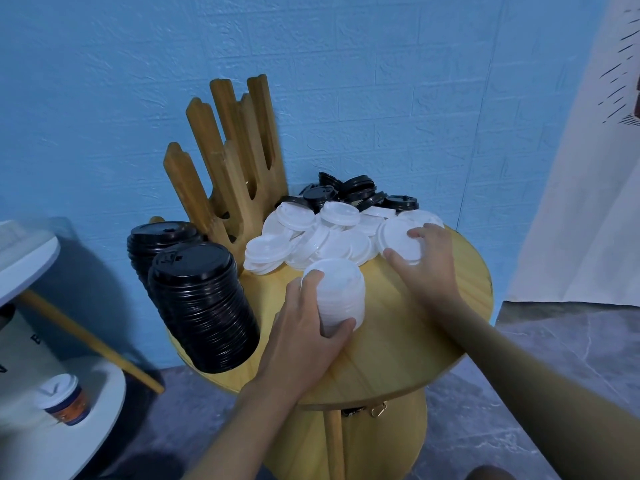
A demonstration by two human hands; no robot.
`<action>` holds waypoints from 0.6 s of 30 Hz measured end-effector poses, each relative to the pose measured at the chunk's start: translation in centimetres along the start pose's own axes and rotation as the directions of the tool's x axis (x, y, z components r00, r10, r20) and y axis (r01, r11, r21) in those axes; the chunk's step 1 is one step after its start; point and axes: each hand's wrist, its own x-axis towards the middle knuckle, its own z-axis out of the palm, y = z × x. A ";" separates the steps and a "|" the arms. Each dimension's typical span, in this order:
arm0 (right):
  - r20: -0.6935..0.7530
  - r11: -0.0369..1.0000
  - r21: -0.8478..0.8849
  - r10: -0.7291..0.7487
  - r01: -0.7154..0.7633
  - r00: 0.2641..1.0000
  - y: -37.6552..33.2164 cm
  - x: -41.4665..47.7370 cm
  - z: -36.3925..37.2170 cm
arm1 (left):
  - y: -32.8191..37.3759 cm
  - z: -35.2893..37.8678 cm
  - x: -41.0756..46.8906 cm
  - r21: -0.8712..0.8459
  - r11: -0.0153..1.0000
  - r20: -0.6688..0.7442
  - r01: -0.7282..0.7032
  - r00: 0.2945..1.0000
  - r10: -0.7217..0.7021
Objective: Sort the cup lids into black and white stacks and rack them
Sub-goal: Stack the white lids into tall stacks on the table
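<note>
Stack of white lids [343, 289]: near side covered by left hand [304, 337].
White lid [398, 233] in right hand [429, 268]: near rim hidden under fingers [426, 235].
Loose black lids [356, 190]: partly hidden behind white lid pile [322, 237].
Wooden rack [225, 161]: base hidden behind black lid stacks [204, 306].
Paper cup [64, 398]: print blurred.

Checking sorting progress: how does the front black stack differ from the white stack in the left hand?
The front black stack is black and the white stack white. The black stack is far taller than the white stack. The black stack stands untouched; the left hand grips the white stack. Both are nested lids on the wooden table.
</note>
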 end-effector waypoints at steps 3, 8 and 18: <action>0.077 0.985 0.168 -0.051 0.037 0.996 -1.5 -1.9 -0.5 | 0.1 -0.1 0.0 -0.009 1.000 0.004 0.006 1.000 -0.006; 0.362 0.950 0.305 -0.178 0.064 0.915 -4.4 -4.0 -1.0 | 0.3 -0.2 -0.1 -0.073 0.997 -0.010 0.010 1.000 -0.011; 0.595 0.968 0.108 -0.245 0.226 0.765 -6.1 -3.7 0.2 | 0.4 -0.4 -0.1 -0.113 0.994 -0.009 0.006 1.000 -0.007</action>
